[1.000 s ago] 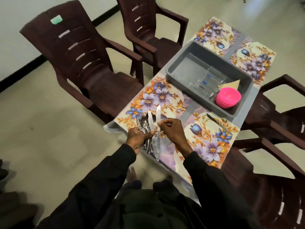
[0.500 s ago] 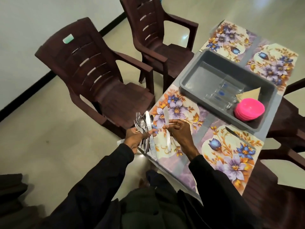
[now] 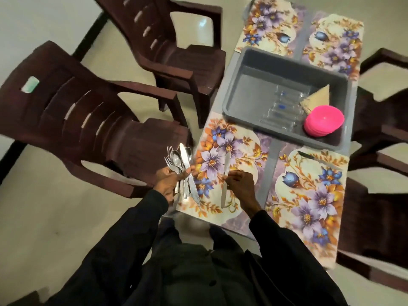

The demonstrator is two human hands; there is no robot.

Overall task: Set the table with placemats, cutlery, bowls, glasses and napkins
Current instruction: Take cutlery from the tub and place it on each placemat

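Observation:
My left hand point(image 3: 170, 182) grips a bundle of cutlery point(image 3: 181, 166), with forks, spoons and a knife fanned upward, at the table's near left edge. My right hand point(image 3: 239, 184) pinches a single knife point(image 3: 225, 180) by its middle, low over the near left floral placemat point(image 3: 240, 151). Another knife point(image 3: 318, 159) lies on the near right placemat point(image 3: 309, 195). Two more placemats point(image 3: 269, 23) lie at the far end. A grey tub point(image 3: 238, 91) in the middle holds clear glasses point(image 3: 280, 111), folded napkins point(image 3: 318, 100) and stacked pink bowls point(image 3: 323, 120).
Dark brown plastic chairs stand around the table: two on the left point(image 3: 88, 120) point(image 3: 167, 40), and others on the right point(image 3: 379, 120). The floor is pale tile, with a wall and dark skirting at the left.
My right hand has drawn one knife away from the bundle and carried it right and down over the near left placemat. The camera has shifted, so the table sits further right.

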